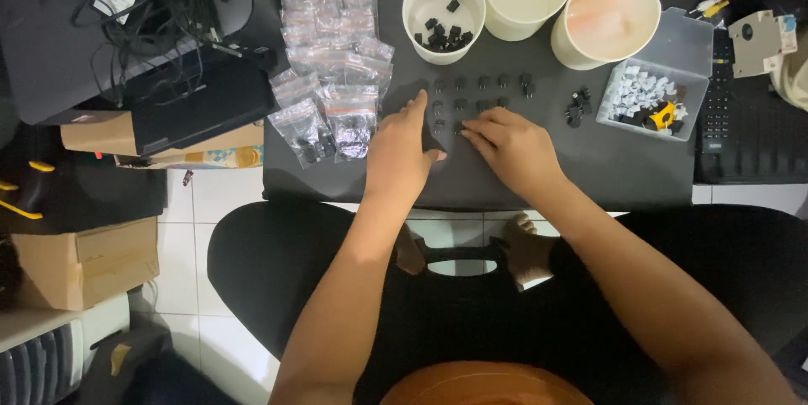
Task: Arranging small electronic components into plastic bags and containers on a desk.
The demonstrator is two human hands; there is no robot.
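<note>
My left hand (402, 148) rests on the black mat (623, 165), its index finger stretched toward the rows of small black parts (481, 82) laid out in the middle. Just right of it, my right hand (512, 146) lies palm down, fingertips touching the nearest black parts at the lower end of the rows. Neither hand clearly holds anything; what lies under the fingertips is hidden.
Three cream cups stand at the mat's far edge: the left cup (443, 2) holds black parts. Several small zip bags (330, 51) lie to the left. A clear plastic box (655, 89) with white and black parts sits right. Cardboard boxes (84, 266) and cables are at left.
</note>
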